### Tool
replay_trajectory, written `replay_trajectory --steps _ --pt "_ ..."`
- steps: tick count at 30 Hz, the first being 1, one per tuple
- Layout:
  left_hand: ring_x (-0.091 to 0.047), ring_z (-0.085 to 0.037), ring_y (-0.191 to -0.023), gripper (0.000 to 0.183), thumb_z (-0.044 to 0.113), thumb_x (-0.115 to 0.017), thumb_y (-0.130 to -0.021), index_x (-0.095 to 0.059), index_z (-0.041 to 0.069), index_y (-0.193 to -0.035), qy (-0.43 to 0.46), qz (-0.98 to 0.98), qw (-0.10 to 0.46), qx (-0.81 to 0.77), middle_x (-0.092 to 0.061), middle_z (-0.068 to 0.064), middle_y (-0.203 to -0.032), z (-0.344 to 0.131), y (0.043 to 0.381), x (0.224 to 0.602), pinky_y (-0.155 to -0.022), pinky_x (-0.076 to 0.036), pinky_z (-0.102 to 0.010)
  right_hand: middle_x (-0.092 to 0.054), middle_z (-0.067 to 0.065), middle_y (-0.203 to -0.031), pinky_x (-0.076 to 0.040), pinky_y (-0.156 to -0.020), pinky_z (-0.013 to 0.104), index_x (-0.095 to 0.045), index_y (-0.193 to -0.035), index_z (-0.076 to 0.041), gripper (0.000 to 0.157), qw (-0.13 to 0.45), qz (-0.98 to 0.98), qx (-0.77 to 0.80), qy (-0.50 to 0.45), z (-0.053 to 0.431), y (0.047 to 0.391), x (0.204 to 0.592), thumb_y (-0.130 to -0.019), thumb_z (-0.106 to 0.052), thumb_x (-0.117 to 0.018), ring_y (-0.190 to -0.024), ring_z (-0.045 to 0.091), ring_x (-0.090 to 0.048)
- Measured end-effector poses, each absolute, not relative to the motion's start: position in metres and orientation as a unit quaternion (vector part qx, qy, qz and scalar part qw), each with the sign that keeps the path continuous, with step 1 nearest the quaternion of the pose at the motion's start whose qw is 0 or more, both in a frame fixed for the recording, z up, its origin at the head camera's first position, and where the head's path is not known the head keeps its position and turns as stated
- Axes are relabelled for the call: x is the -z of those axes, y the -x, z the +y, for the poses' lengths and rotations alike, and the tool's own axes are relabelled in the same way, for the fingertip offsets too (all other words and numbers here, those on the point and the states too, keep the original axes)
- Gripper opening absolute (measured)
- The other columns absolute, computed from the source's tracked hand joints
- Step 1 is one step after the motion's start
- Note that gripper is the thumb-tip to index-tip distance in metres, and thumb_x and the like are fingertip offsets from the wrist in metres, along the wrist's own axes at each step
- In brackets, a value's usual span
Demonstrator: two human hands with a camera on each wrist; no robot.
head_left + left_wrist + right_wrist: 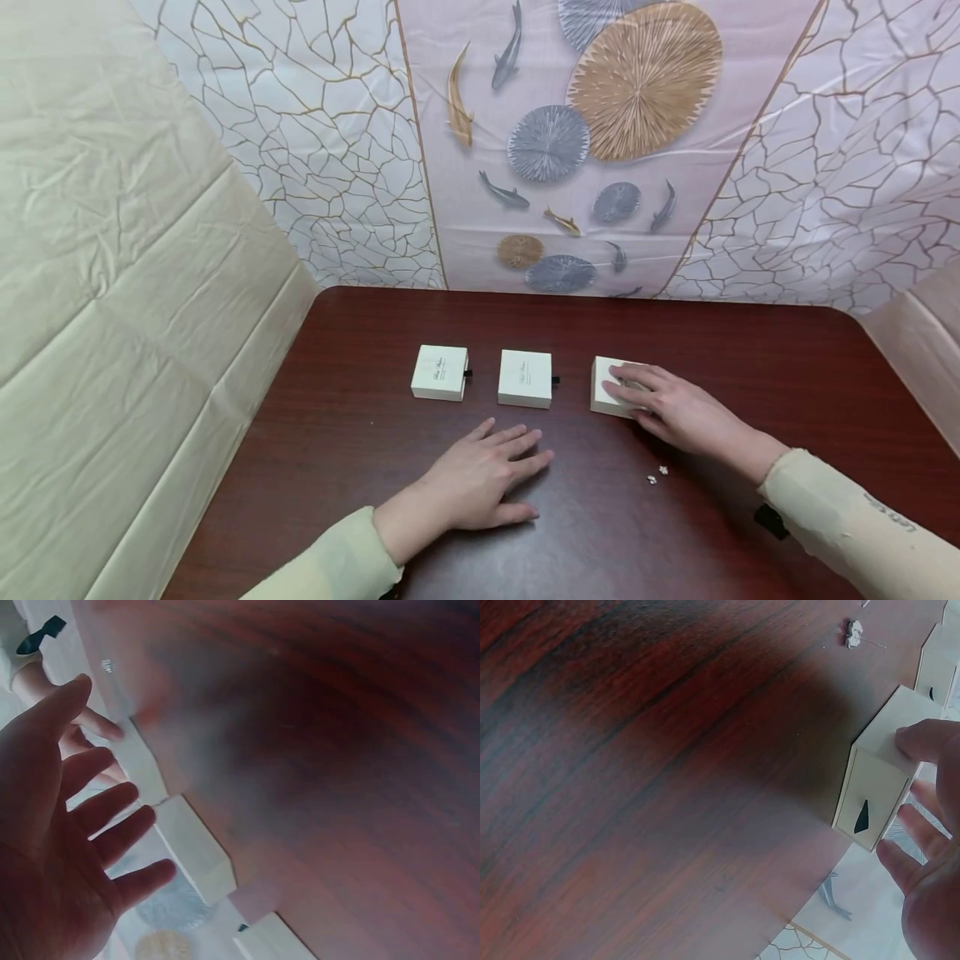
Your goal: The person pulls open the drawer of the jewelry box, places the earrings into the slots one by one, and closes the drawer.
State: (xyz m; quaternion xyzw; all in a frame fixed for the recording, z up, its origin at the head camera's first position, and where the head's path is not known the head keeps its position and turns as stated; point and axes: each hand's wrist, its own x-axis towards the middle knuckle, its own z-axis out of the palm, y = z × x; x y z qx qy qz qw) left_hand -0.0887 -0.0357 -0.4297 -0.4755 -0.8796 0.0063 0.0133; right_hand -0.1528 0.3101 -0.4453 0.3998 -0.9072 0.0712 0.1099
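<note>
In the head view my right hand (686, 410) is on a small white drawer box (602, 402). Its thumb touches the near side while the other fingers lie over the top. A black pull tab (862, 817) shows on that box's end in the right wrist view. Two small silvery stud earrings (657, 475) lie on the table below this hand; one shows a thin pin (873, 643) in the right wrist view. My left hand (480, 473) stays over the table with spread fingers and holds nothing.
Two more white drawer boxes with printed lids stand in a row to the left, one in the middle (525, 377) and one farther left (439, 372). The dark red wooden table (330, 467) ends at a patterned cloth (352, 167) behind.
</note>
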Motion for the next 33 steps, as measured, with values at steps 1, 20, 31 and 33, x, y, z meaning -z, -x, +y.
replay_trajectory --steps 1,20,31,33 --pt "-0.039 -0.020 -0.138 0.066 0.064 -0.047 -0.091 -0.043 0.028 -0.146 0.473 -0.881 0.009 -0.003 -0.042 -0.002 -0.150 -0.034 0.089 0.429 -0.110 -0.034 -0.051 -0.052 0.012 -0.139 -0.051 -0.088 0.046 -0.057 -0.136 -0.016 0.061 0.109 -0.907 -0.071 -0.400 0.310 0.153 0.446 -0.078 -0.011 -0.077 -0.127 0.032 -0.047" --pt "-0.041 -0.020 -0.137 0.066 0.065 -0.049 -0.090 -0.047 0.027 -0.144 0.440 -0.897 -0.038 0.002 -0.044 -0.002 -0.148 -0.014 0.093 0.418 -0.108 -0.036 -0.052 -0.053 0.012 -0.138 -0.052 -0.087 0.045 -0.059 -0.134 -0.015 0.061 0.125 -0.898 -0.076 -0.414 0.308 0.155 0.446 -0.077 -0.007 -0.077 -0.125 0.032 -0.050" --pt "-0.040 -0.021 -0.137 0.066 0.065 -0.049 -0.090 -0.047 0.027 -0.144 0.442 -0.896 -0.041 0.001 -0.043 -0.002 -0.149 -0.006 0.101 0.414 -0.109 -0.035 -0.051 -0.053 0.012 -0.139 -0.051 -0.090 0.044 -0.058 -0.134 -0.014 0.060 0.127 -0.898 -0.075 -0.414 0.308 0.154 0.446 -0.078 -0.007 -0.076 -0.127 0.031 -0.049" --pt "-0.039 -0.020 -0.138 0.065 0.064 -0.048 -0.090 -0.046 0.027 -0.144 0.442 -0.896 -0.044 -0.001 -0.042 -0.002 -0.150 -0.005 0.101 0.413 -0.110 -0.034 -0.050 -0.053 0.012 -0.139 -0.051 -0.090 0.044 -0.058 -0.134 -0.014 0.060 0.126 -0.898 -0.075 -0.414 0.308 0.154 0.445 -0.078 -0.007 -0.076 -0.127 0.031 -0.050"
